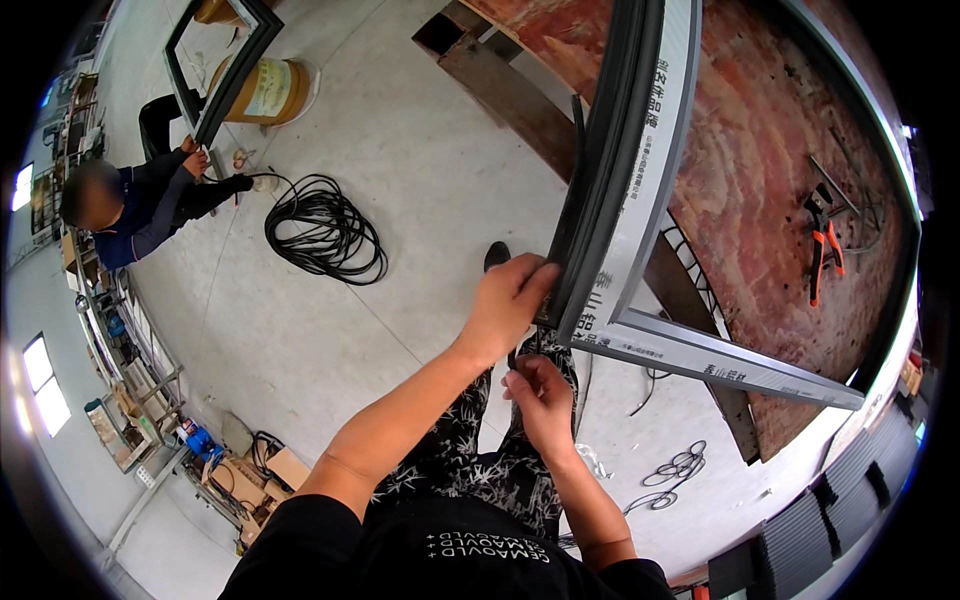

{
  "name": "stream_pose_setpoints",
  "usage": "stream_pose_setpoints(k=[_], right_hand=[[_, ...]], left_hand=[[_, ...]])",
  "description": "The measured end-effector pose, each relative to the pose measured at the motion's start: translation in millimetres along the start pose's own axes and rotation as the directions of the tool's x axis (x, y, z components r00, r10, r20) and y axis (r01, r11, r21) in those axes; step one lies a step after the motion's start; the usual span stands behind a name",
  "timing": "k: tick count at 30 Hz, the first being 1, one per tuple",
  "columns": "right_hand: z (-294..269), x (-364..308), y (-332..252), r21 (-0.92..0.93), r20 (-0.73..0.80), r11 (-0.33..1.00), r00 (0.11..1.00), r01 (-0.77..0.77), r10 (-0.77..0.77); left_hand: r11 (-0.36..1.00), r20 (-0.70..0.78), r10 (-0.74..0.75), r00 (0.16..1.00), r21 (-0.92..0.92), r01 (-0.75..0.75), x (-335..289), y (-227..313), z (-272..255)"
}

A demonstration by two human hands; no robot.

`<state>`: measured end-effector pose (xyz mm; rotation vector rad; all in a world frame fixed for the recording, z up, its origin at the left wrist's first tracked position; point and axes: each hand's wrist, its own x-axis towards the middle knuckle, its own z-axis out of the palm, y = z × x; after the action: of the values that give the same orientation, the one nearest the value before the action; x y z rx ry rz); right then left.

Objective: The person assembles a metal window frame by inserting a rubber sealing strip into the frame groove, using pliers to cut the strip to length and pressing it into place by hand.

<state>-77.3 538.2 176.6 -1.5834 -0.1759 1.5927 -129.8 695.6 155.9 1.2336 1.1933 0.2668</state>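
A large window frame (655, 150) with white protective film and black edge profiles rests on the work table to my right, one corner jutting out in front of me. My left hand (505, 310) is closed at that corner, its fingers and thumb pressed against the black outer edge. Just below it, my right hand (543, 405) is closed in a pinch on a thin black rubber strip (513, 358), which runs up towards the left hand. The left hand hides part of where the strip meets the frame.
Orange-handled pliers (818, 260) lie on the reddish table top (740, 170). A coil of black rubber strip (325, 230) lies on the floor, with loose strip (670, 480) lower right. At left, a co-worker (130, 215) handles another frame (215, 110) by a yellow drum (280, 92).
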Motion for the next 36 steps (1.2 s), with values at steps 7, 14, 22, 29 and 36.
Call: stream_pose_setpoints(k=[7,14,22,29,36], right_hand=[[1,1,3,0.013,-0.006,0.999,0.999,0.032,-0.032],[1,0,7,0.047,-0.024,0.999,1.0,0.02,-0.018],[2,1,16,0.06,-0.059,0.997,0.997,0.047,-0.044],[0,-16,31,-0.039,0.003,0.995,0.996,-0.09,0.091],[-10,-24,30,-0.142,0.033,0.985,0.994,-0.098,0.104]], left_hand=[[0.997,0.129,-0.076,0.989,-0.015,0.079,-5,-21,-5],[0.95,0.13,-0.033,0.991,-0.305,0.072,59,44,-20],[0.979,0.009,-0.03,1.0,-0.203,0.031,82,45,3],[0.973,0.015,-0.128,0.992,-0.193,0.129,34,16,19],[0.944,0.048,-0.155,0.987,-0.289,0.162,41,27,17]])
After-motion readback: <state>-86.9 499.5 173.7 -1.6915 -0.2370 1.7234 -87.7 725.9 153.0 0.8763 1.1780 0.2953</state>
